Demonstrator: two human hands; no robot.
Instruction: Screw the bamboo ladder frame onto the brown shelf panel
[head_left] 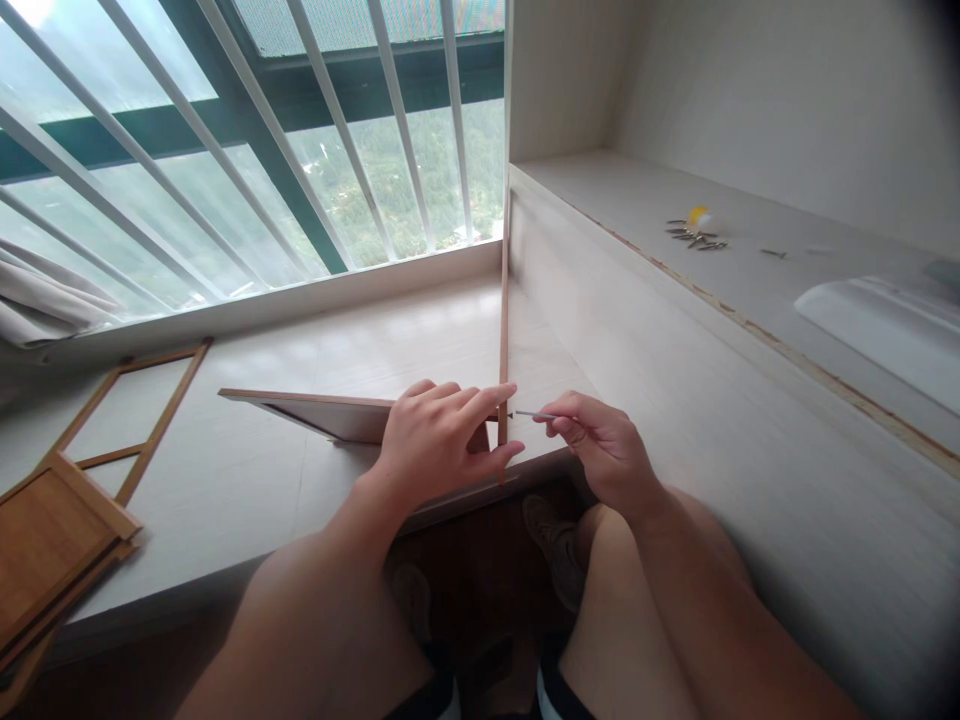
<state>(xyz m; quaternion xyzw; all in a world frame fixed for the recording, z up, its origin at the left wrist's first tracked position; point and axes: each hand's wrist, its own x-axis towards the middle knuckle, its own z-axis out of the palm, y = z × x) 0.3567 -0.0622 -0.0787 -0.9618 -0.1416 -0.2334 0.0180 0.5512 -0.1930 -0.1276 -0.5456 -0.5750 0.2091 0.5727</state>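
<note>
My left hand (442, 430) grips a wood-framed panel (330, 412) at its right end. Its index finger and thumb reach around an upright wooden strip (503, 300) that meets the panel. A small dark screw (511, 415) sticks out from the strip's right face. Between the thumb and fingers of my right hand (600, 440) is a thin grey metal rod (534, 414), shaped like a hex key. Its tip points at the screw head, with a slight gap between them. The rod's other end is hidden in the hand.
Several loose screws (697, 238) lie by a small yellow item (697, 215) on the right shelf (600, 185). Farther right is a white curved object (885, 325). A wooden frame (161, 420) and brown panels (60, 550) rest at left. A barred window (300, 150) stands behind.
</note>
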